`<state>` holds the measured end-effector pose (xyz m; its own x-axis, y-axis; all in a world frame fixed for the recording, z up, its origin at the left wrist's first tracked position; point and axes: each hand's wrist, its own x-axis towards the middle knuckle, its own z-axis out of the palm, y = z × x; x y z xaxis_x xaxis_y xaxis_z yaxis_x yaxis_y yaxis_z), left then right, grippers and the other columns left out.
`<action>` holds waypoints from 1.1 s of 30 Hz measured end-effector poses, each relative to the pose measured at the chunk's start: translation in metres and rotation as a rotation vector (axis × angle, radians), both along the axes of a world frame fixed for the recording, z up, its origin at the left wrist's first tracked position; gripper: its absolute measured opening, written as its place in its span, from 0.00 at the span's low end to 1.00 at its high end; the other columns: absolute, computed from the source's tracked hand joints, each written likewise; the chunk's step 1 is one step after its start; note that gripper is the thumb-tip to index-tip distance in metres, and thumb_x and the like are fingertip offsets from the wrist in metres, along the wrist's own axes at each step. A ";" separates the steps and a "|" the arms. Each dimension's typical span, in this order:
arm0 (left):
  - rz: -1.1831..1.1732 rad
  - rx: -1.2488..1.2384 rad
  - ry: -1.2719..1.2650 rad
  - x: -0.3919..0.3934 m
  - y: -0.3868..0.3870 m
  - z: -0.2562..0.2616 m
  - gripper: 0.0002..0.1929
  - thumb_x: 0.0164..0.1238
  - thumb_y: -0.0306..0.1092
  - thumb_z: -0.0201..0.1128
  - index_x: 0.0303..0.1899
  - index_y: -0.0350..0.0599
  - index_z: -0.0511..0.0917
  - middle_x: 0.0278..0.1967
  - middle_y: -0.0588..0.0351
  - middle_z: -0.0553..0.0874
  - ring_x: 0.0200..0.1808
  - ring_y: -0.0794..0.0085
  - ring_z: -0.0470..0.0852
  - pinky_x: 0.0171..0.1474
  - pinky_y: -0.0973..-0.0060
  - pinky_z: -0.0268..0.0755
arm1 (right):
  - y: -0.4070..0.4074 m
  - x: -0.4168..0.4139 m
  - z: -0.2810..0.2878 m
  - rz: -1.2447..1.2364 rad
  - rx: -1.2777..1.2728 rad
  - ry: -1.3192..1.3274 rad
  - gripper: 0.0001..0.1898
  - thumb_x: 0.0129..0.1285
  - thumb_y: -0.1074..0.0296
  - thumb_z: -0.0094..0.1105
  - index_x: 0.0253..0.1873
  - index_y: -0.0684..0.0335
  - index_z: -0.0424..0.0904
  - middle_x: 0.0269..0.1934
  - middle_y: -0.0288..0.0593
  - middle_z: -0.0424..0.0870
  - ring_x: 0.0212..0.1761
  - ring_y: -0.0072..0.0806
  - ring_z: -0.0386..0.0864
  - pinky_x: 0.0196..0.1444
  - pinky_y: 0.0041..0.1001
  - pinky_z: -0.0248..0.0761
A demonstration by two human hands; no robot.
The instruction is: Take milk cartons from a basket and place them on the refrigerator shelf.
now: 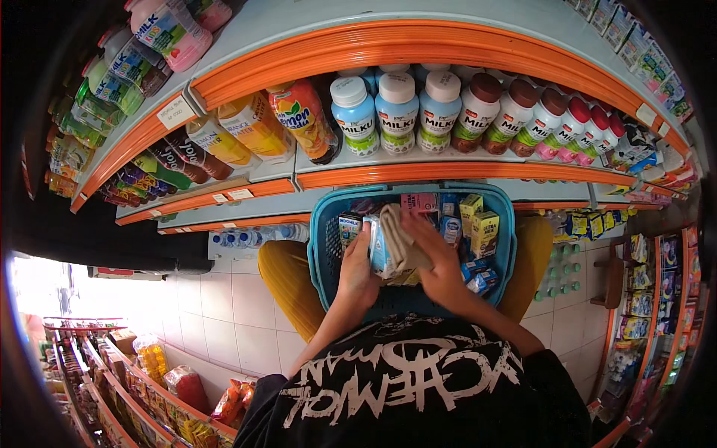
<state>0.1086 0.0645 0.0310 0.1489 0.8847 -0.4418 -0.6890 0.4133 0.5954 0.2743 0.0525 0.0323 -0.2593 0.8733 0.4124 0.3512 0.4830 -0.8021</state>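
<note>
My left hand [358, 267] grips a blue and white drink carton [381, 249] above a blue plastic basket [316, 246]. A folded beige cloth [400, 241] lies against the carton's side, pressed there by my right hand [440, 260]. Inside the basket are several small milk cartons, among them yellow ones [484, 234], a pink one [421, 201] and blue ones [482, 281]. A white and blue carton [350, 227] stands at the basket's left end. The basket sits between my knees.
Ahead, an orange-edged shelf [448, 175] carries a row of Milku bottles [396, 115], with juice bottles [255, 126] to the left. Another shelf [392, 42] overhangs it. Water bottles [263, 234] stand low at left, green-capped bottles [560, 271] on the tiled floor [252, 319] at right. A stocked rack [151, 395] is behind left.
</note>
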 end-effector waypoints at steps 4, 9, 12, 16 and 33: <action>0.019 -0.133 0.131 -0.012 0.002 -0.013 0.26 0.74 0.57 0.53 0.57 0.43 0.74 0.48 0.55 0.83 0.47 0.65 0.83 0.47 0.64 0.77 | -0.031 0.001 -0.018 0.347 0.020 -0.205 0.37 0.51 0.85 0.57 0.69 0.53 0.69 0.70 0.43 0.68 0.73 0.44 0.64 0.72 0.41 0.57; -0.068 -0.225 0.172 -0.029 0.001 -0.024 0.20 0.69 0.56 0.60 0.53 0.57 0.76 0.41 0.59 0.82 0.38 0.71 0.80 0.39 0.72 0.72 | -0.042 0.009 -0.026 0.317 -0.178 0.145 0.34 0.56 0.86 0.54 0.69 0.54 0.68 0.69 0.46 0.69 0.72 0.46 0.65 0.71 0.42 0.60; -0.127 -0.217 0.060 -0.025 -0.003 -0.025 0.20 0.67 0.49 0.64 0.56 0.56 0.72 0.46 0.62 0.80 0.46 0.72 0.78 0.45 0.65 0.73 | -0.027 0.003 -0.022 0.040 -0.288 0.559 0.28 0.64 0.86 0.47 0.69 0.62 0.66 0.68 0.54 0.69 0.71 0.44 0.67 0.70 0.36 0.60; -0.136 -0.026 -0.087 -0.004 -0.007 -0.021 0.18 0.72 0.46 0.59 0.54 0.46 0.73 0.49 0.57 0.81 0.50 0.66 0.80 0.56 0.63 0.71 | -0.009 -0.009 -0.024 -0.160 -0.248 0.489 0.28 0.64 0.86 0.47 0.70 0.62 0.66 0.68 0.53 0.69 0.71 0.43 0.67 0.70 0.33 0.59; -0.421 0.287 0.508 -0.028 -0.007 0.005 0.21 0.63 0.33 0.69 0.56 0.38 0.76 0.42 0.59 0.83 0.44 0.78 0.78 0.50 0.77 0.69 | 0.006 0.007 -0.004 0.068 -0.225 0.285 0.26 0.66 0.81 0.52 0.69 0.62 0.67 0.67 0.51 0.71 0.68 0.41 0.70 0.67 0.33 0.63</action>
